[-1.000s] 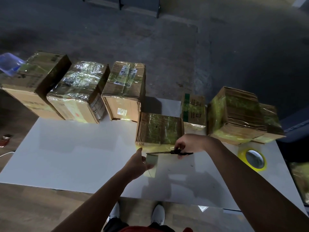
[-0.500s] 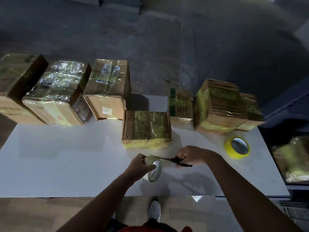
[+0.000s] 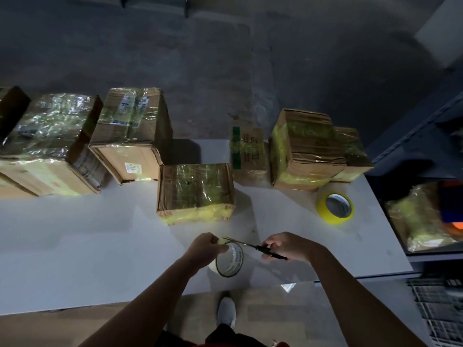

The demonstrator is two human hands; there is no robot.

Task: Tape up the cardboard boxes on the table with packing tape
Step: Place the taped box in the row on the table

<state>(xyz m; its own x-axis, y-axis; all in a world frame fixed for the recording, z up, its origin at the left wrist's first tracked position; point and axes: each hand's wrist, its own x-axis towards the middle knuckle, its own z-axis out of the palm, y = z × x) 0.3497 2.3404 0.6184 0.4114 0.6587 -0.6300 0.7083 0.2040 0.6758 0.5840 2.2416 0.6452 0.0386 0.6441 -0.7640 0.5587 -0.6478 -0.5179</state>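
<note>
My left hand (image 3: 204, 249) grips the clear tape roll (image 3: 235, 259) and pinches its loose end at the top, over the near part of the table (image 3: 75, 246). My right hand (image 3: 288, 245) is curled round the scissors (image 3: 250, 245) handles. The blades look slightly apart, tips at the tape end right beside my left fingers. I reckon this is a trim cut.

The nearest box (image 3: 195, 186) sits just beyond, its top glossy with tape. The other boxes (image 3: 130, 131) line the far edge.

To do it well:
- keep the end taut
- keep the blades square across
- cut clear of my fingertips
- don't let the free end drop back onto the roll

A spare yellow roll (image 3: 335, 207) lies on the table to the right.
</note>
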